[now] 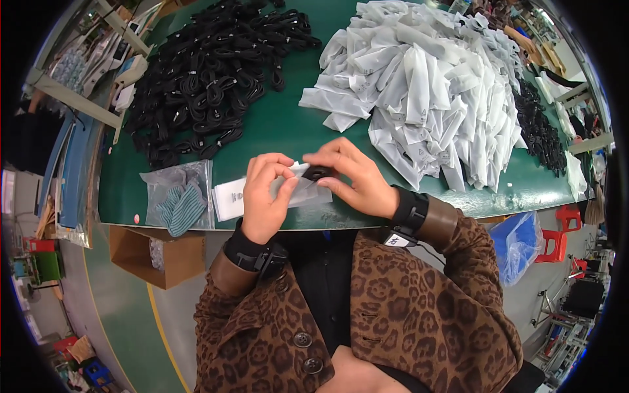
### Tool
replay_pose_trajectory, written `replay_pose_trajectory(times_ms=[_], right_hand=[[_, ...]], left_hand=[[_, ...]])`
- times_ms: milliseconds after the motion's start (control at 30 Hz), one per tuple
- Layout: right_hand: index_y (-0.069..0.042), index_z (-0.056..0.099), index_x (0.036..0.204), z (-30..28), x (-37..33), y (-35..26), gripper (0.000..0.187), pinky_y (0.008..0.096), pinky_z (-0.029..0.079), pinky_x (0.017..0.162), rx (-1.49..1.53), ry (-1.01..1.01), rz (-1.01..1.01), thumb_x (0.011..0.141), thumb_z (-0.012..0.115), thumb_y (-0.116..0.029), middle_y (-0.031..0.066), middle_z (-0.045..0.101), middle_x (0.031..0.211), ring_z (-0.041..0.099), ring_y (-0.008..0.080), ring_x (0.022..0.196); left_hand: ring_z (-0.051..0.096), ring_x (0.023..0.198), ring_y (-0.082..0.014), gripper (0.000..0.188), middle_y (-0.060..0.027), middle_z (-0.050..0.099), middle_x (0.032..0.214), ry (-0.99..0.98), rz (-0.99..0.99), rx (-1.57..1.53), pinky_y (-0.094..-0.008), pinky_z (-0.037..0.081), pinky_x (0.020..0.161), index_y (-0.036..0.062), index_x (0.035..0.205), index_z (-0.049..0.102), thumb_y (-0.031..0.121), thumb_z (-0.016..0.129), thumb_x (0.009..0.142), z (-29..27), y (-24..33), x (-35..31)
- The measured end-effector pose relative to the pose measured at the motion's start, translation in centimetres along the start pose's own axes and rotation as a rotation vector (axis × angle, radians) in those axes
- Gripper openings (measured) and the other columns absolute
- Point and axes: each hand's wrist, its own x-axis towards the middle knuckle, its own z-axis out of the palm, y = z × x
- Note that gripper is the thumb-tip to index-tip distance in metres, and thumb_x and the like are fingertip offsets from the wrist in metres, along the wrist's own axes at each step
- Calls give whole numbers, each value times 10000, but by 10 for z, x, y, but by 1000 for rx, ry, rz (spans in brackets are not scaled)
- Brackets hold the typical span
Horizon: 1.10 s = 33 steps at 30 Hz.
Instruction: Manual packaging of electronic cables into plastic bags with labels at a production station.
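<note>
above the near edge of the green table point(282, 131), i see a black cable point(318, 173) pinched in the right hand point(359, 180); the left hand point(267, 196) pinches a clear bag point(303, 186) just beside it. whether the cable is inside, i can't tell. a white stack point(228, 200) lies by the left hand, striped gloves point(180, 208) further left; beyond, black coils point(203, 78) and white packets point(426, 92) lie heaped.

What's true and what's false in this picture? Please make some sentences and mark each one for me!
1. White packets are piled on the green table. True.
2. The big black cable pile lies right of them. False: the big black cable pile lies left.
3. The right hand holds a small black bundle. True.
4. The left hand is empty. False: the left hand holds see-through plastic.
5. The striped cloth is red. False: the striped cloth is bluish.
</note>
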Motion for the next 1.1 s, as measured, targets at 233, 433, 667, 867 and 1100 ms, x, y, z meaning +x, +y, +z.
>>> replay_pose_trajectory(times_ms=[233,433,667,867,1100], right_hand=[[-32,636,956,8,36,-9,183,324,478,726,-27,227,-157,795,714,5,113,552,984,570,263,840],[-13,601,926,-18,43,-2,180,333,478,711,-129,261,-228,780,670,67,122,564,928,578,288,822],[-28,614,1038,-91,96,11,272,382,478,796,-634,650,-74,782,618,64,161,545,1017,565,358,946],[-67,610,1168,1,148,79,400,434,478,898,-437,138,-133,779,658,14,161,549,1105,556,371,1044],[-50,626,1126,75,197,120,413,424,493,879,-523,-83,-190,737,751,-110,151,551,1144,555,353,1026]], left_hand=[[544,1011,-148,79,-75,613,1100,43,-283,-804,-279,420,912,20,977,587,81,607,933,-4,3,27],[557,1014,-119,146,-77,610,1138,50,-375,-978,-267,423,925,-3,1076,576,96,577,969,7,7,35],[553,935,-301,234,-111,554,951,-182,99,262,-377,454,839,57,950,633,133,751,763,-5,-40,-24],[548,890,-272,168,-61,535,901,-236,147,419,-375,431,764,85,876,595,168,716,797,17,-48,-26],[550,874,-248,137,-45,534,889,-174,149,469,-368,419,734,85,868,577,148,687,815,16,-50,-23]])
